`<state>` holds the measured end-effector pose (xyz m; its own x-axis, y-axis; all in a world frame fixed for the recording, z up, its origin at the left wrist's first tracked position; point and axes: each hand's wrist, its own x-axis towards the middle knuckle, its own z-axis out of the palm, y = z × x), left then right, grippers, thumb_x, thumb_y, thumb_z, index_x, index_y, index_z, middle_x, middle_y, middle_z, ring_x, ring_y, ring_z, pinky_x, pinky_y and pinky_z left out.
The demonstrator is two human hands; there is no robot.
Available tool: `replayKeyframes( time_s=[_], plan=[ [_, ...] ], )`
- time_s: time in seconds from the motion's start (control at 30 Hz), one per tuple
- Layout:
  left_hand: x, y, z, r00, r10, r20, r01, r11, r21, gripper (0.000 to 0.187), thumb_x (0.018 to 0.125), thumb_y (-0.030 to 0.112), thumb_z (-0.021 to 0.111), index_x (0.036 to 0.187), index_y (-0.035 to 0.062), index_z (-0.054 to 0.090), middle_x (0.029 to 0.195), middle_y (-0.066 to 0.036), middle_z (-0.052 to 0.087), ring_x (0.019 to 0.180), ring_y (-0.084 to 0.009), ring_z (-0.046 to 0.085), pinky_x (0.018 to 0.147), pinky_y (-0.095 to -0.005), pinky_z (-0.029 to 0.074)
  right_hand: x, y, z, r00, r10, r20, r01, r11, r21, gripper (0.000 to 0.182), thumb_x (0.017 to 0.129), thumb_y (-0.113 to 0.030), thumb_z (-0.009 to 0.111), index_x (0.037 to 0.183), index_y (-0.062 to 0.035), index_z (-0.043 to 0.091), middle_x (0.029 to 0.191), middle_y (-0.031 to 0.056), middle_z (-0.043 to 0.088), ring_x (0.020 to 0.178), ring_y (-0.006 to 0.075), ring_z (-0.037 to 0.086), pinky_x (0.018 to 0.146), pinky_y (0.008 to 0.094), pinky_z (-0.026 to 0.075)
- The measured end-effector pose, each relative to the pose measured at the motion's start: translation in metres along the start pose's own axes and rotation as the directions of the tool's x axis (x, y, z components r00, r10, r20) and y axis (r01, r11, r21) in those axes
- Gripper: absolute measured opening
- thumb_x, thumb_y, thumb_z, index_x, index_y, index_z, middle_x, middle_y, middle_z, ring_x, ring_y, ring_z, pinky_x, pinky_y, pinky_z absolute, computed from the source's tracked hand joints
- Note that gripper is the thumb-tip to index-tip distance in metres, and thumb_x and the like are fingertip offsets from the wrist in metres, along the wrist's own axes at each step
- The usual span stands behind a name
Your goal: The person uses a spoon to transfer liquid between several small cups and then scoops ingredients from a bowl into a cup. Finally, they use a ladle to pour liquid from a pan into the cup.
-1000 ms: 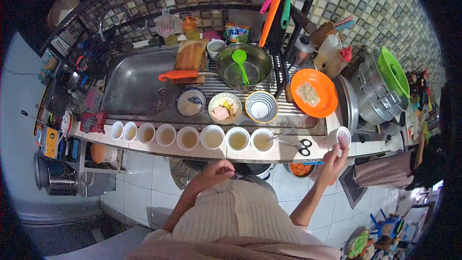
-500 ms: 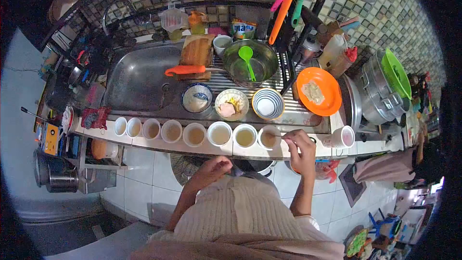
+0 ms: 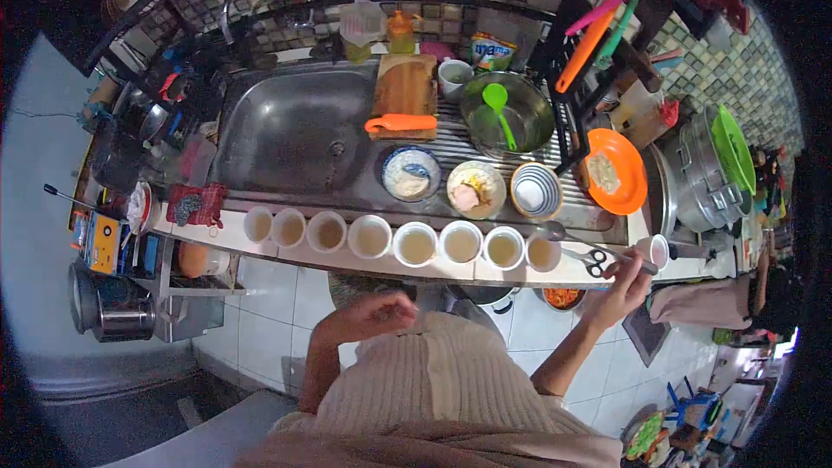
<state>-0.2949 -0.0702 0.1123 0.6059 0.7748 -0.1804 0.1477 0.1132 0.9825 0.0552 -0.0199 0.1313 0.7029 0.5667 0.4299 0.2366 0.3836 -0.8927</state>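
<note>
My right hand [image 3: 627,282] is closed around the handle of a metal spoon [image 3: 588,243]. The spoon's bowl hovers by the rim of the rightmost paper cup [image 3: 543,254], which holds pale liquid. Several similar white cups [image 3: 417,245] form a row to its left along the counter's front edge. Scissors [image 3: 594,263] lie under the spoon, and a white cup stack [image 3: 654,252] stands just beyond my right fingers. My left hand [image 3: 373,316] hangs in front of the counter, fingers curled; whatever they may hold is too small to make out.
Behind the cups stand a bowl of white powder [image 3: 411,184], a patterned bowl with pink contents [image 3: 475,195] and a striped bowl [image 3: 536,195]. An orange plate [image 3: 628,173], a steel pot [image 3: 529,126] with a green ladle [image 3: 497,104], a cutting board [image 3: 401,91] and a sink [image 3: 286,143] surround them.
My right hand has moved right and drawn the spoon out of the rightmost cup. The scissors now show fully. The view has shifted, while my left hand stays curled near my body.
</note>
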Motion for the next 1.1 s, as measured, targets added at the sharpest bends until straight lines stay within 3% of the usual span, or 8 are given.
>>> replayKeyframes(
  time_s=[0.13, 0.33, 0.4, 0.47, 0.73, 0.87, 0.93, 1.1],
  plan=[
    [-0.037, 0.013, -0.046, 0.983, -0.102, -0.152, 0.093, 0.994, -0.064, 0.017, 0.085, 0.020, 0.056, 0.093, 0.0049, 0.054, 0.086, 0.000, 0.054, 0.076, -0.0071, 0.049, 0.067, -0.0216, 0.041, -0.025, -0.019, 0.037, 0.994, 0.108, -0.023, -0.105, 0.991, 0.086, 0.020, 0.091, -0.016, 0.045, 0.098, 0.0002, 0.053, 0.073, 0.0017, 0.050, 0.055, 0.0033, 0.040, 0.044, 0.0174, 0.032],
    [-0.082, 0.019, -0.095, 0.768, -0.092, -0.634, -0.057, 0.976, -0.211, 0.010, 0.085, 0.016, 0.053, 0.089, 0.0062, 0.053, 0.072, 0.004, 0.047, 0.061, -0.0035, 0.038, 0.052, -0.0180, 0.030, -0.096, -0.019, 0.092, 0.878, 0.195, 0.437, -0.184, 0.980, -0.068, 0.011, 0.085, -0.008, 0.052, 0.086, 0.0003, 0.058, 0.067, 0.0022, 0.055, 0.057, 0.0063, 0.049, 0.048, 0.0211, 0.038],
    [-0.089, 0.018, -0.109, 0.640, -0.053, -0.767, -0.168, 0.964, -0.207, 0.011, 0.086, 0.017, 0.052, 0.088, 0.0062, 0.053, 0.067, 0.005, 0.043, 0.055, -0.0022, 0.032, 0.047, -0.0174, 0.023, -0.107, -0.007, 0.103, 0.732, -0.074, 0.677, 0.266, 0.946, -0.184, 0.006, 0.077, -0.007, 0.058, 0.080, -0.0013, 0.059, 0.067, 0.0098, 0.058, 0.050, 0.0187, 0.053, 0.047, 0.0262, 0.040],
    [-0.099, 0.016, -0.120, 0.605, -0.031, -0.795, -0.182, 0.967, -0.177, 0.012, 0.085, 0.018, 0.053, 0.087, 0.0062, 0.052, 0.066, 0.004, 0.043, 0.053, -0.0016, 0.031, 0.045, -0.0174, 0.022, -0.114, -0.011, 0.114, 0.531, -0.086, 0.843, 0.451, 0.871, -0.195, 0.005, 0.075, -0.008, 0.060, 0.078, -0.0036, 0.060, 0.069, 0.0099, 0.059, 0.053, 0.0241, 0.055, 0.048, 0.0300, 0.042],
    [-0.142, -0.003, -0.171, 0.422, 0.028, -0.906, -0.073, 0.997, -0.003, 0.017, 0.086, 0.022, 0.053, 0.091, 0.0063, 0.052, 0.070, 0.003, 0.045, 0.058, -0.0015, 0.034, 0.046, -0.0170, 0.022, -0.138, -0.025, 0.136, 0.477, -0.088, 0.874, 0.451, 0.878, -0.158, 0.007, 0.074, -0.011, 0.061, 0.078, -0.0052, 0.059, 0.070, 0.0088, 0.059, 0.056, 0.0266, 0.057, 0.049, 0.0332, 0.043],
    [-0.159, -0.038, -0.206, 0.321, 0.154, -0.934, 0.215, 0.949, 0.230, 0.020, 0.087, 0.024, 0.052, 0.095, 0.0056, 0.053, 0.080, 0.000, 0.051, 0.072, -0.0087, 0.047, 0.059, -0.0235, 0.040, -0.139, -0.025, 0.131, 0.565, 0.059, 0.823, 0.453, 0.811, -0.369, 0.008, 0.075, -0.007, 0.059, 0.082, -0.0044, 0.060, 0.073, 0.0106, 0.060, 0.056, 0.0265, 0.057, 0.049, 0.0327, 0.044],
    [-0.162, -0.053, -0.216, 0.355, 0.157, -0.922, 0.249, 0.934, 0.255, 0.020, 0.087, 0.023, 0.052, 0.096, 0.0059, 0.053, 0.084, -0.001, 0.053, 0.075, -0.0104, 0.049, 0.063, -0.0254, 0.041, -0.143, -0.023, 0.131, 0.525, -0.092, 0.846, 0.479, 0.853, -0.205, 0.007, 0.078, -0.001, 0.057, 0.084, -0.0006, 0.058, 0.080, 0.0085, 0.062, 0.050, 0.0150, 0.055, 0.043, 0.0238, 0.041],
    [-0.156, -0.066, -0.226, 0.444, 0.094, -0.891, 0.321, 0.912, 0.256, 0.018, 0.085, 0.020, 0.054, 0.097, 0.0074, 0.056, 0.092, -0.001, 0.057, 0.076, -0.0120, 0.053, 0.065, -0.0252, 0.042, -0.147, -0.039, 0.127, 0.603, 0.017, 0.798, 0.454, 0.815, -0.360, 0.010, 0.079, 0.001, 0.054, 0.088, -0.0002, 0.058, 0.073, 0.0085, 0.061, 0.046, 0.0117, 0.053, 0.043, 0.0227, 0.039]
  ],
)
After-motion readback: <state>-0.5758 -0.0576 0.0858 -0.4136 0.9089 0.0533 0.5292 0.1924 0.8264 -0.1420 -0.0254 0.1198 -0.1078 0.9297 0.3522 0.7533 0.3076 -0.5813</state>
